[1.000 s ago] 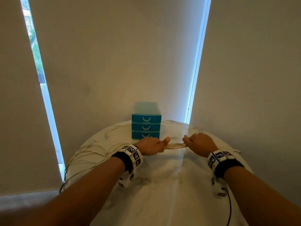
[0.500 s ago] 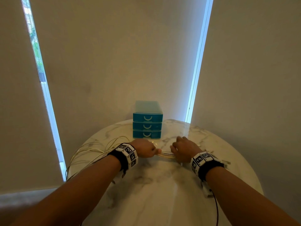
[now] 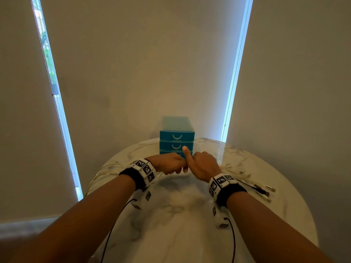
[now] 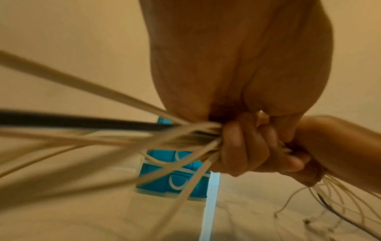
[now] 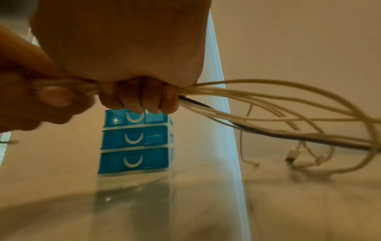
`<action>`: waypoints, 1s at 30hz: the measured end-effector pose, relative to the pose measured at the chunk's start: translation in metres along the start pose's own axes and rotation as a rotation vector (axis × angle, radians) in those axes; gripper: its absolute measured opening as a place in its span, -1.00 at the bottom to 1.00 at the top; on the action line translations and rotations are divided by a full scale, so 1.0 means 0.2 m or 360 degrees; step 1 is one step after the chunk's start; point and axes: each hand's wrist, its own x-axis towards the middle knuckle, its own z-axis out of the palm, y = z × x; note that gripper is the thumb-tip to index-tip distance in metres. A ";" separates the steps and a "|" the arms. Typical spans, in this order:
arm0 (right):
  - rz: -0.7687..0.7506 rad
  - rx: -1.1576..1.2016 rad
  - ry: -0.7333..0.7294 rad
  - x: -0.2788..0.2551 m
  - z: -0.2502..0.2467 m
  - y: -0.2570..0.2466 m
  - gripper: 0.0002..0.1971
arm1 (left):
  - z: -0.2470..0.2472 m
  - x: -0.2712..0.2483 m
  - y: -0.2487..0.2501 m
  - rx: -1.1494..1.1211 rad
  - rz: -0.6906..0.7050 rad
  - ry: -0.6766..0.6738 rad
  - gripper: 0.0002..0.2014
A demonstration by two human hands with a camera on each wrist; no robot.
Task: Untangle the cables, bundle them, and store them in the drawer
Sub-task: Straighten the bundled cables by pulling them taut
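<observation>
Above the table (image 3: pixel 171 224), my left hand (image 3: pixel 167 164) and right hand (image 3: pixel 204 165) touch, both fisted round one bundle of cables (image 5: pixel 268 104); three drawers (image 3: pixel 176 143) stand behind them, all closed.

hands x2 (image 3: pixel 187 165) | drawer unit x1 (image 3: pixel 176 130), 3 drawers | cables: many white, 1 black (image 5: pixel 278 133)

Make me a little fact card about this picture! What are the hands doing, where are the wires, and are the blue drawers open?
Left hand: grips the cables
Right hand: grips the same bunch, thumb up
Hands: touching each other
Cables: mostly white, one black; loose ends trail off both sides
Blue drawer unit: three drawers, all closed, behind the hands
Table: round, marbled white
</observation>
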 end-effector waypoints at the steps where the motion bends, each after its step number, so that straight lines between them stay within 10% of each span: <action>1: -0.0055 -0.0101 0.0058 0.01 -0.03 0.01 -0.13 | -0.02 -0.02 0.00 -0.0134 -0.0043 -0.0004 -0.50; 9: -0.0487 -0.0719 0.0341 0.07 -0.23 0.02 -0.33 | -0.20 -0.09 -0.05 -0.0458 -0.0131 -0.0216 -0.33; 16: -0.0414 -0.0807 0.0387 0.08 -0.30 0.03 -0.36 | -0.31 -0.16 -0.07 0.0513 -0.0205 0.0503 -0.40; 24: -0.0246 -0.0941 -0.0296 0.00 0.01 0.07 -0.41 | 0.03 -0.05 -0.15 0.1506 -0.0242 0.0268 -0.50; 30: -0.0316 -0.1360 -0.0521 -0.03 0.03 -0.03 -0.48 | 0.14 -0.01 -0.12 0.1388 -0.0290 0.0216 -0.54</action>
